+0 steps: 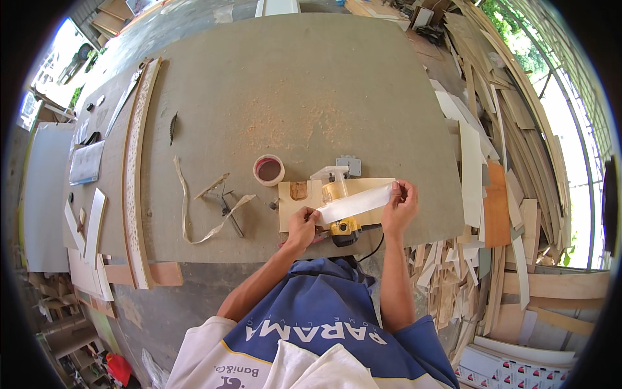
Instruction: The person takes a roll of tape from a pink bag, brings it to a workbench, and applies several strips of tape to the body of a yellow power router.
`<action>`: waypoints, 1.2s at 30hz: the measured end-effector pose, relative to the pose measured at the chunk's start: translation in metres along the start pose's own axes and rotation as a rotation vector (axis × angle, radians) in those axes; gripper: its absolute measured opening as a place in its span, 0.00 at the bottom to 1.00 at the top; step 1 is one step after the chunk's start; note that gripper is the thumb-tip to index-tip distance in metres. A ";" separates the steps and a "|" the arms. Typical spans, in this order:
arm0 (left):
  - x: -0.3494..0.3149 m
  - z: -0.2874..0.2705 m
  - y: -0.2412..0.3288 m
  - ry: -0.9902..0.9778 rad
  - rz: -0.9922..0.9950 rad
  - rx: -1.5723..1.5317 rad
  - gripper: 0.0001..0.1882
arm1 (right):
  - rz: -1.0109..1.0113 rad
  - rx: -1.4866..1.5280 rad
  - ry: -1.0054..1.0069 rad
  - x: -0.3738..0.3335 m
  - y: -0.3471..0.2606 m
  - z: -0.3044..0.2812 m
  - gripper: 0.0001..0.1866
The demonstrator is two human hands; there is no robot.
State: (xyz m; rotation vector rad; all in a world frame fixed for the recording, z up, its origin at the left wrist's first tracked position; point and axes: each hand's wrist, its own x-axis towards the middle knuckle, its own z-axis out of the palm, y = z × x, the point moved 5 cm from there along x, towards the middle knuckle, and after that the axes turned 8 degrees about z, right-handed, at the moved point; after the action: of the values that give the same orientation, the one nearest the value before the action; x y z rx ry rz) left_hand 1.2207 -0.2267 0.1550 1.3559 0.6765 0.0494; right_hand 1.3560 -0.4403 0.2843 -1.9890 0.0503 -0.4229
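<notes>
Fingers (405,187) pinched closed; left hand (301,228), right hand (400,211) grip white strip (355,203) by its ends, over board (293,210). Best kept taut.

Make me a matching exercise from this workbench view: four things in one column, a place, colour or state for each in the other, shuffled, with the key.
1. White strip
2. Tape roll
3. Power tool
4. Long board

A. Yellow and black
B. Lies toward the left side of the table
C. Held between left hand and right hand
D. Round, reddish inside

Pairs: 1-C, 2-D, 3-A, 4-B
</notes>
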 end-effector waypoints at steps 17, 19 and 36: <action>0.006 0.005 0.005 0.049 0.008 0.159 0.13 | -0.012 -0.009 0.026 0.006 0.014 0.008 0.08; 0.008 0.006 0.004 0.060 0.028 0.217 0.13 | 0.001 -0.014 0.033 0.007 0.022 0.011 0.08; 0.003 0.026 0.021 0.302 0.382 0.811 0.12 | -0.044 -0.349 -0.012 -0.001 0.079 0.046 0.03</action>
State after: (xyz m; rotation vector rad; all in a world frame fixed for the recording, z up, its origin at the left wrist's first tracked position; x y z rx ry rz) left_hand 1.2424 -0.2439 0.1742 2.2818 0.7082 0.3179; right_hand 1.3817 -0.4356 0.1968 -2.3397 0.0771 -0.4550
